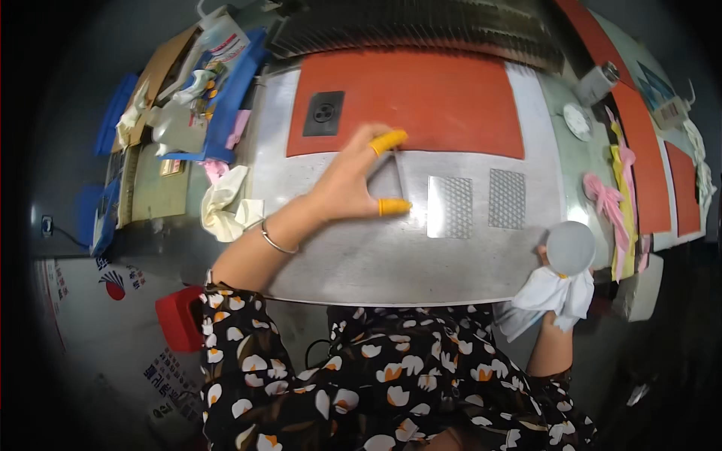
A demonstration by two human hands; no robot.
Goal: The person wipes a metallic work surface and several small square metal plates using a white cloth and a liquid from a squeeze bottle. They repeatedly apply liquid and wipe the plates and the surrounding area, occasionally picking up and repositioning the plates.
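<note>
My left hand (353, 177) is over the middle of the metal table, with yellow finger covers on thumb and forefinger. Between those two fingertips, low over the metal, is a thin grey rectangular plate (388, 179), gripped by its opposite edges. To its right lie two flat panels with a honeycomb-like pattern, a shinier one (450, 207) and a darker one (507, 198). At the table's front right, my right hand (543, 255) is closed round a white cloth (553, 295) and a round grey-faced object (570, 248). The cloth hides most of those fingers.
A dark panel with a round mark (324, 113) lies on the orange mat (421, 105). Behind is a black slotted rack (414, 30). A blue tray (235, 98) with bottles stands left, near a cream cloth (224, 203). At right are a spray can (598, 84), a white dish (577, 122) and pink cloth (604, 195).
</note>
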